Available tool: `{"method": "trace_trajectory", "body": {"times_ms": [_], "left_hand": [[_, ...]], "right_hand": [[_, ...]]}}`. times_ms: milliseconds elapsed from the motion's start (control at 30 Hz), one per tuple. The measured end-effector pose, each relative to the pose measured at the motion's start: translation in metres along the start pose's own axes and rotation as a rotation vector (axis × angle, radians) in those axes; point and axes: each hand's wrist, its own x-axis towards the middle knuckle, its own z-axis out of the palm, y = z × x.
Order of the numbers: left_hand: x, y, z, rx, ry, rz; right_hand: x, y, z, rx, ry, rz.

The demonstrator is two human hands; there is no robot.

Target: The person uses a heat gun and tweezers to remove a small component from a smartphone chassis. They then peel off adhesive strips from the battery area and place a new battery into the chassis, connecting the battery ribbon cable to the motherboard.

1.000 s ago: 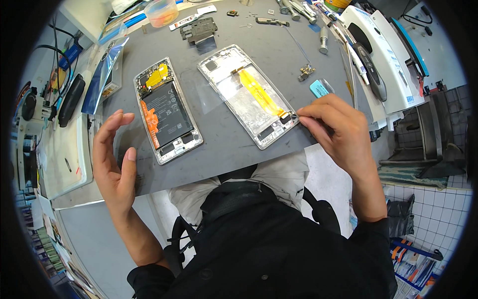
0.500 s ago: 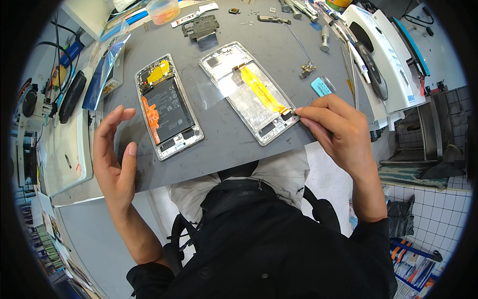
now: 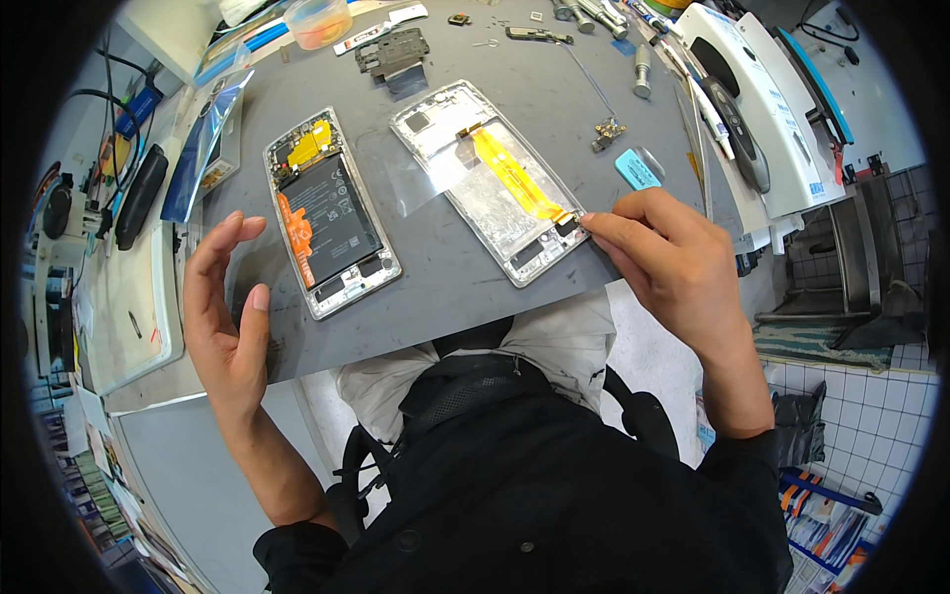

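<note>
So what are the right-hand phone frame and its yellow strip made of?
The right-hand phone frame is probably satin metal: silvery grey, mottled inside. The yellow strip seems glossy plastic film, perhaps a flexible cable: it looks thin and flat.

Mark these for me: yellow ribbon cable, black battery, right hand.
Yellow ribbon cable [image 3: 519, 178]: head view, midway along its length.
Black battery [image 3: 334, 220]: head view, middle of its upward face.
Right hand [image 3: 681, 255]: head view, back of the hand.
</note>
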Motion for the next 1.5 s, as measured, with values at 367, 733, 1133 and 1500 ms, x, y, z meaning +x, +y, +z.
{"method": "trace_trajectory", "body": {"times_ms": [367, 733, 1133, 1500], "left_hand": [[-0.001, -0.002, 0.0, -0.005, 0.0, 0.017], [0.0, -0.003, -0.001, -0.011, -0.006, 0.014], [0.001, 0.001, 0.0, 0.022, -0.017, 0.007], [0.0, 0.001, 0.0, 0.025, -0.013, -0.01]], "right_hand": [[-0.002, -0.003, -0.004, -0.088, -0.067, -0.053], [-0.001, -0.012, -0.002, -0.213, -0.106, -0.094], [-0.002, 0.005, -0.005, 0.125, -0.025, 0.097], [-0.001, -0.003, -0.005, -0.001, -0.059, 0.018]]}}
